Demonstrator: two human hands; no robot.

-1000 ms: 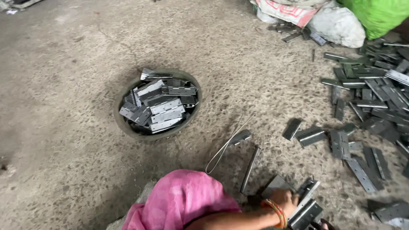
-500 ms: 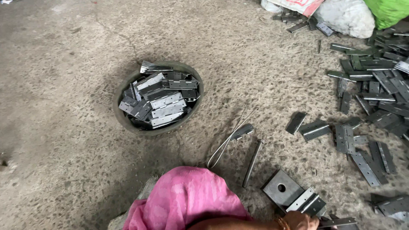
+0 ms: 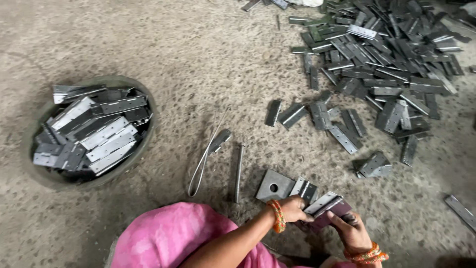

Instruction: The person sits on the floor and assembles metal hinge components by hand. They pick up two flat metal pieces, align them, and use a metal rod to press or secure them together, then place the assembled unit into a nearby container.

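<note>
Nearby, basin (image 3: 148, 106) full of hinges (image 3: 99, 134)

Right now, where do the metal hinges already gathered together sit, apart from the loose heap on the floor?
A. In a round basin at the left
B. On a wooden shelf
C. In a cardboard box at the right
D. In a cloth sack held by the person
A: the round basin at the left is filled with flat metal hinges, while the loose heap lies scattered on the concrete floor at upper right.

Both hands now show; the left hand (image 3: 296, 209) and right hand (image 3: 353, 229) grip a hinge (image 3: 323, 203) between them; before, the right one lay out of view.
</note>
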